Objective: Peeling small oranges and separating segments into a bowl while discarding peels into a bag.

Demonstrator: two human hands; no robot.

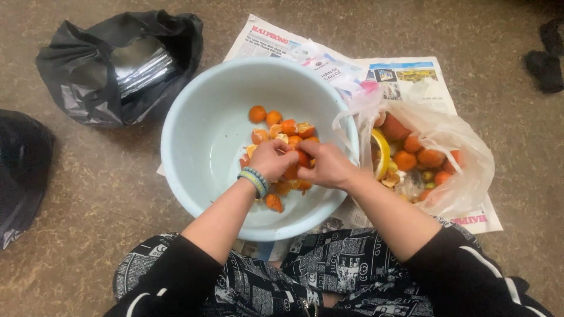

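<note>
Your left hand (271, 159) and right hand (327, 165) meet over the basin (194, 135), fingers curled in and pinching the same small orange fruit (301, 159) between them. The fruit sits right where the fingertips of both hands come together, above the pile of fruit pieces (282, 132) that lies in the basin's right half. A beaded bracelet (254, 179) circles your left wrist.

The basin is pale blue and round, resting on the floor just in front of your crossed legs, its near rim touching the patterned cloth (329, 264) over your lap. More orange pieces lie under and just beyond your hands, and one lies apart near the basin's near wall, below your left wrist.

Just right of the basin, touching its rim, a clear plastic bag (464, 152) lies open with whole orange fruits (420, 155) inside, a few small greenish ones, and a yellow curved piece (382, 154) at its mouth; I cannot tell what that piece is. Bag and basin both rest on a spread newspaper (405, 79) that reaches toward the floor's far edge.

Off to the far left, well apart from the basin, a black bag (76, 64) sits open with something shiny and silvery (144, 69) inside. Another dark bag (20, 170) lies at the left edge.
</note>
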